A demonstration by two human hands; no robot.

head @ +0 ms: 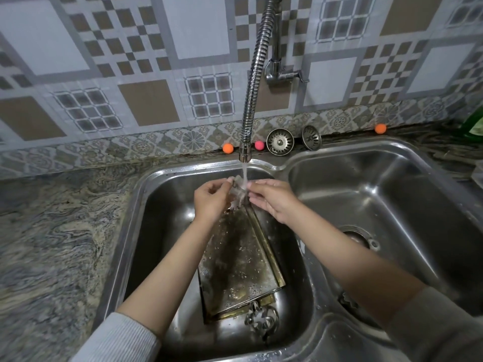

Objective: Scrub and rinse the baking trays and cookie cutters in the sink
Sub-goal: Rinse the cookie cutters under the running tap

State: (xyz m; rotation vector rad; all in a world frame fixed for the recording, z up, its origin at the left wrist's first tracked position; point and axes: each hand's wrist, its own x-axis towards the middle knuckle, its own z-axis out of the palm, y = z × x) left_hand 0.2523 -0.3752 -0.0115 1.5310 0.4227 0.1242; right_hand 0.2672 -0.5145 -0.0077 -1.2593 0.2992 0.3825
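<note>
- Rinsing a small cookie cutter (pixel 239 190) under the running water (pixel 245 176), the person has both hands raised over the far end of the left basin (pixel 156 205), close together with only the cutter between them.
- The left hand (pixel 210 198) pinches the cutter from the nine o'clock side; the right hand (pixel 271 201) meets it from three o'clock. The right fingers look curled onto it, though blur and water make the exact grip hard to read.
- The flexible faucet hose (pixel 254 82) comes down from twelve o'clock, and its nozzle hangs just above the cutter.
- Directly below the hands, toward six o'clock, lie the stacked baking trays (pixel 240 259). Their long axis runs roughly from twelve to six o'clock, the far end propped up toward the hands and the near end low in the basin. They are wet and speckled with suds or droplets.
- More cookie cutters (pixel 261 320) sit in a loose pile at the trays' near edge, touching it, at about six o'clock from the hands and between the two forearms. Either hand could reach them; I judge the right a little nearer.
- Open room: bare basin floor at eight o'clock, left of the trays, and the right basin (pixel 386 194) at three o'clock, holding only its drain (pixel 358 237).
- Moving a rinsed cutter there means clearing the divider ridge between the basins.
- Two strainer plugs (pixel 280 141) and small coloured balls (pixel 228 148) line the back ledge.
</note>
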